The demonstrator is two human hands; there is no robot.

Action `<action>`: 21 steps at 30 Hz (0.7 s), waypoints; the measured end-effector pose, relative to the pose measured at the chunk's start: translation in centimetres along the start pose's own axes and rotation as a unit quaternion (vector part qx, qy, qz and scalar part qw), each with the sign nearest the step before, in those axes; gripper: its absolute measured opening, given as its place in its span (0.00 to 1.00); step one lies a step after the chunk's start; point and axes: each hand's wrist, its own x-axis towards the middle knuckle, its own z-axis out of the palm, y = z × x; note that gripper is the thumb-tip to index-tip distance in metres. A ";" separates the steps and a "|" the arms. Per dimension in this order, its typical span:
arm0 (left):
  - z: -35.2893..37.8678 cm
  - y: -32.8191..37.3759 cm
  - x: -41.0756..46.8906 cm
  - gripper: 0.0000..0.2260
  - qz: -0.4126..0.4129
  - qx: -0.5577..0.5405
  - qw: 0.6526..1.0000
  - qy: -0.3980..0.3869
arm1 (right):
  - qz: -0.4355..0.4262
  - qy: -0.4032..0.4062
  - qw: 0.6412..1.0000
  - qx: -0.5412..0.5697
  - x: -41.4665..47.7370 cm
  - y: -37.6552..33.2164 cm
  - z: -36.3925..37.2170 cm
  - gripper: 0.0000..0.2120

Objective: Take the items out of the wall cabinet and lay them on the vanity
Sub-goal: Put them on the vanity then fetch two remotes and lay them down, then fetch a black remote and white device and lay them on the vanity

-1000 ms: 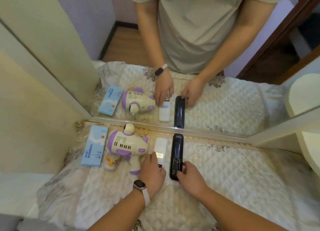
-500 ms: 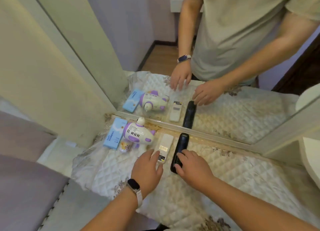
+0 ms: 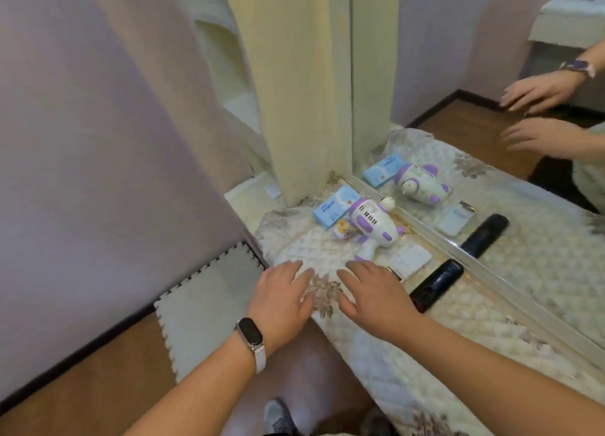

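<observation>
Along the mirror on the quilted vanity cover [image 3: 474,308] lie a light blue box [image 3: 334,208], a white and purple toy gun [image 3: 373,226], a small yellow figure [image 3: 342,232], a white remote [image 3: 411,260] and a black remote [image 3: 437,283]. My left hand [image 3: 283,299] and my right hand [image 3: 376,291] hover side by side over the vanity's front left corner. Their fingers are spread and hold nothing. The right hand is just short of the white remote.
A cream cabinet panel [image 3: 294,91] stands at the left end of the vanity. The mirror [image 3: 491,75] behind repeats the items and both hands. A grey foam mat [image 3: 206,304] lies on the wooden floor beside a lilac wall. My shoes [image 3: 278,417] show below.
Both hands have come off the two remotes and drawn back to the vanity's front left corner. The view has swung left toward the cabinet and the floor.
</observation>
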 end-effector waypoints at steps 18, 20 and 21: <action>-11.3 -24.6 -31.1 0.17 -0.248 0.061 0.946 0.199 | -0.331 0.041 0.942 -0.026 9.8 -40.0 1.0 0.20; -12.5 -26.8 -35.4 0.17 -0.289 0.072 0.930 0.218 | -0.367 0.041 0.929 -0.021 10.1 -45.1 1.6 0.21; -13.0 -27.7 -37.5 0.17 -0.307 0.077 0.922 0.224 | -0.389 0.042 0.920 -0.018 10.1 -47.6 1.9 0.22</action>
